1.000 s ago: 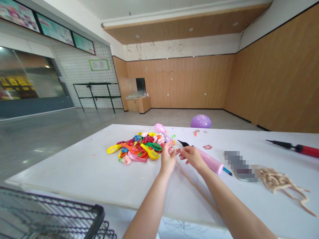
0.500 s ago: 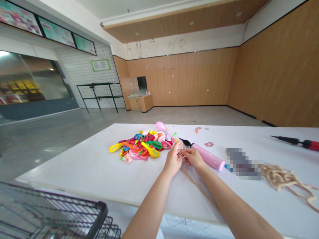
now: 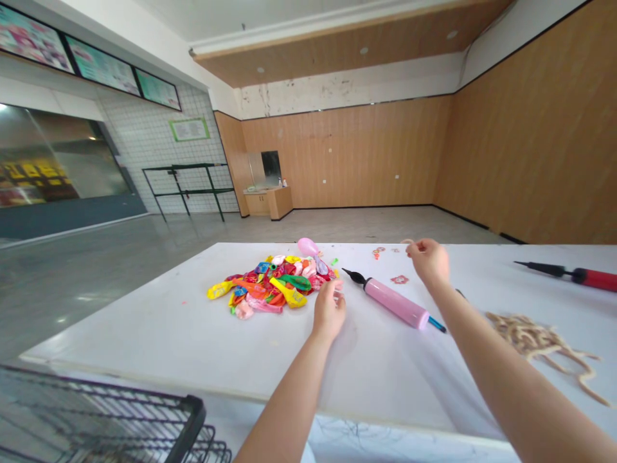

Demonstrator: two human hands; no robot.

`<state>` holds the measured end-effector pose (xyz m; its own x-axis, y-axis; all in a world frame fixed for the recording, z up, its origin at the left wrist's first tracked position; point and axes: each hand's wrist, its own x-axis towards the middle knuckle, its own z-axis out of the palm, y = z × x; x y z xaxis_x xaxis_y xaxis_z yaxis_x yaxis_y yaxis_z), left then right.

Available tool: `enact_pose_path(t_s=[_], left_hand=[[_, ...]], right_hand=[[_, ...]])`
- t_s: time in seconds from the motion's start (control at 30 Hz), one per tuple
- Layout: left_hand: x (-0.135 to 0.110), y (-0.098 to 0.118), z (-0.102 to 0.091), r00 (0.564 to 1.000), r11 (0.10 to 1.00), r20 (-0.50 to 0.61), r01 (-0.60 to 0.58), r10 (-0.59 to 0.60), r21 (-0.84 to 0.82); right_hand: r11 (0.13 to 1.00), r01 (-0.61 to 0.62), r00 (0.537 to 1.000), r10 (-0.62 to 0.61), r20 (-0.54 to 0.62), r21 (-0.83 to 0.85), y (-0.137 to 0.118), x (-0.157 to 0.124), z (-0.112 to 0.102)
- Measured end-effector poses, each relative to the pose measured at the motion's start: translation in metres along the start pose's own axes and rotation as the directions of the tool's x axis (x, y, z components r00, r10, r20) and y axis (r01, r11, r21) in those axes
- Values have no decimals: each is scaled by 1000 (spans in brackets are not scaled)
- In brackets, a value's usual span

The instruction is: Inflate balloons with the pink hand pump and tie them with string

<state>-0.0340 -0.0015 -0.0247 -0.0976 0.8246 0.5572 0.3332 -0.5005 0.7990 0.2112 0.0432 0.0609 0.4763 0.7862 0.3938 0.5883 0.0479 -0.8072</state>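
My right hand (image 3: 428, 262) is raised over the far part of the table, fingers pinched on a beige cord (image 3: 407, 242). Only a short end of that cord shows; the rest is hidden. My left hand (image 3: 330, 312) hovers just right of the balloon pile, its fingers loosely curled and apart, with nothing visible in them. Deflated, many-coloured balloons (image 3: 260, 289) lie heaped there, a small pink, partly inflated balloon (image 3: 307, 246) behind them. Between my hands rests a pink balloon pump (image 3: 395, 302) with a black nozzle.
A heap of beige cord (image 3: 523, 334) lies to the right, partly behind my right forearm. A red and black pump (image 3: 595, 278) is at the right edge. Small reddish pieces (image 3: 400, 280) dot the table's far side. A black wire basket (image 3: 110, 411) stands front left.
My right hand has moved away from the left, up and to the right, with the cord. The length of cord below my hands is out of sight. My left hand has shifted slightly left.
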Motion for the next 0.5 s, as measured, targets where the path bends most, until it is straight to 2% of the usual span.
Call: enact_pose_path(t_s=[0.07, 0.17, 0.23, 0.33, 0.5], left_hand=[[1, -1, 0, 1000, 998, -4, -21, 21, 54], [2, -3, 0, 999, 994, -8, -53, 54, 94], [2, -5, 0, 998, 992, -3, -62, 63, 110], [1, -6, 0, 998, 986, 20, -68, 65, 154], [0, -9, 0, 996, 977, 40, -89, 83, 192]], right_hand=[[955, 94, 995, -95, 10, -280, 6, 26, -13], [856, 230, 972, -175, 159, -462, 11, 53, -19], [827, 317, 937, -196, 290, -465, 14, 60, -13], [820, 396, 875, -200, 440, -414, 19, 56, 4], [831, 378, 856, -146, 495, -408, 13, 23, 27]])
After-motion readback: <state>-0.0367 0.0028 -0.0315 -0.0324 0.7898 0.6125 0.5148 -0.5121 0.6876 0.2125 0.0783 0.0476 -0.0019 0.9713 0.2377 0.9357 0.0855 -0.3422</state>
